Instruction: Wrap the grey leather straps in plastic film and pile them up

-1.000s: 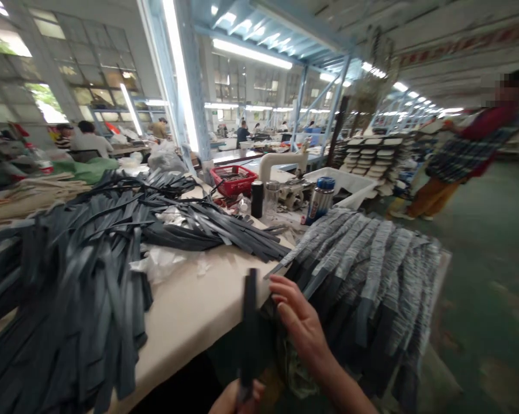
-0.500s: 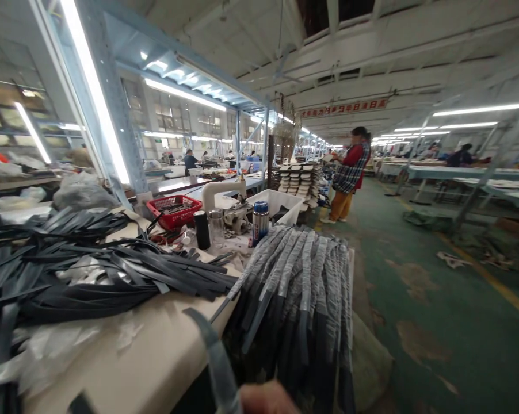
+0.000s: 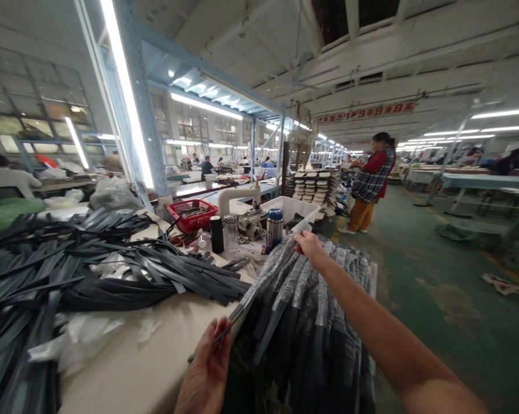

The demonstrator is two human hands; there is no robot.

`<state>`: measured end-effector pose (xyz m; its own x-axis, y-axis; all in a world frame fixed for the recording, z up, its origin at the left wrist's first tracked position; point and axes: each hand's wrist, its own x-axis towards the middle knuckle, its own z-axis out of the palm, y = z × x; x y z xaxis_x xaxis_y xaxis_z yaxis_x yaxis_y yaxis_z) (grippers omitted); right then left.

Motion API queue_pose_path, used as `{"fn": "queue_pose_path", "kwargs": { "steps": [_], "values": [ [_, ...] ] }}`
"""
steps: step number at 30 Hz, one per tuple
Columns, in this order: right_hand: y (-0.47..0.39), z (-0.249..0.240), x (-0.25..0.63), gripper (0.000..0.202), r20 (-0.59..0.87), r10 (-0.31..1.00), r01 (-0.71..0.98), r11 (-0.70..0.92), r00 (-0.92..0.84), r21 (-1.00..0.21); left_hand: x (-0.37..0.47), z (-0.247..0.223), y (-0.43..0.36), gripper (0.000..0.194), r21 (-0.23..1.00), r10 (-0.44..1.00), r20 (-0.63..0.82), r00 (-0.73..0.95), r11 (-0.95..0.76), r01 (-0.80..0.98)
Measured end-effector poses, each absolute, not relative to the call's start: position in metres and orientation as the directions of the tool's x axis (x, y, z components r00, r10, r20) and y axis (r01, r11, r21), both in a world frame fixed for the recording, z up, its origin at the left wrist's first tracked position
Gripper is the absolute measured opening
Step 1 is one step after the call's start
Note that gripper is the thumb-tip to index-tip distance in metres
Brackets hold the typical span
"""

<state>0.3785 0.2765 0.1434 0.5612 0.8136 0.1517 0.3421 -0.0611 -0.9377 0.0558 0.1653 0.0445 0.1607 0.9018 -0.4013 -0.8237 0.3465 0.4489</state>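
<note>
My right hand (image 3: 309, 246) reaches out to the far end of a plastic-wrapped dark strap (image 3: 266, 276), with its fingers closed on it. Nearer to me, my left hand (image 3: 210, 359) has its fingers curled around the strap's bare dark end (image 3: 228, 328). That strap runs along the left side of a hanging bundle of straps (image 3: 322, 310), each with clear crinkled wrap on its upper part and a dark lower end. The bundle drapes over the table's right end. To the left, a heap of loose dark strips (image 3: 125, 276) lies on the table.
Behind the bundle are a blue-and-silver flask (image 3: 274, 230), a black bottle (image 3: 217, 234), a beige sewing machine (image 3: 236, 201), a red basket (image 3: 193, 214) and a white bin (image 3: 296, 210). A person (image 3: 371, 178) stands beyond, by stacked pale pieces (image 3: 312, 192). Green floor (image 3: 441, 299) lies right.
Both hands have come in: the right onto the far end of a wrapped strap, the left onto its near end. The loose strip held close to the camera has left view. The view has shifted left.
</note>
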Motion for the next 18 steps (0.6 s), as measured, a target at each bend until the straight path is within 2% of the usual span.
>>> {"fn": "queue_pose_path", "kwargs": {
  "steps": [5,11,15,18],
  "values": [
    [0.322,0.135,0.388,0.027,0.118,0.821,0.393,-0.136,0.558,-0.909,0.074,0.056,0.205,0.010,0.401,0.912,-0.392,0.122,0.288,-0.870],
    [0.334,0.111,0.387,0.029,0.077,0.828,0.519,-0.272,0.556,-0.810,0.084,0.030,0.221,0.008,0.462,0.894,-0.432,0.120,0.334,-0.822],
    [0.334,0.111,0.388,0.031,0.153,0.845,0.670,-0.283,0.513,-0.686,0.080,0.027,0.217,0.010,0.467,0.892,-0.421,0.164,0.368,-0.804],
    [0.333,0.119,0.379,0.030,0.234,0.877,0.788,-0.225,0.420,-0.573,0.068,0.027,0.209,0.020,0.541,0.896,-0.385,0.223,0.414,-0.732]
  ]
}}
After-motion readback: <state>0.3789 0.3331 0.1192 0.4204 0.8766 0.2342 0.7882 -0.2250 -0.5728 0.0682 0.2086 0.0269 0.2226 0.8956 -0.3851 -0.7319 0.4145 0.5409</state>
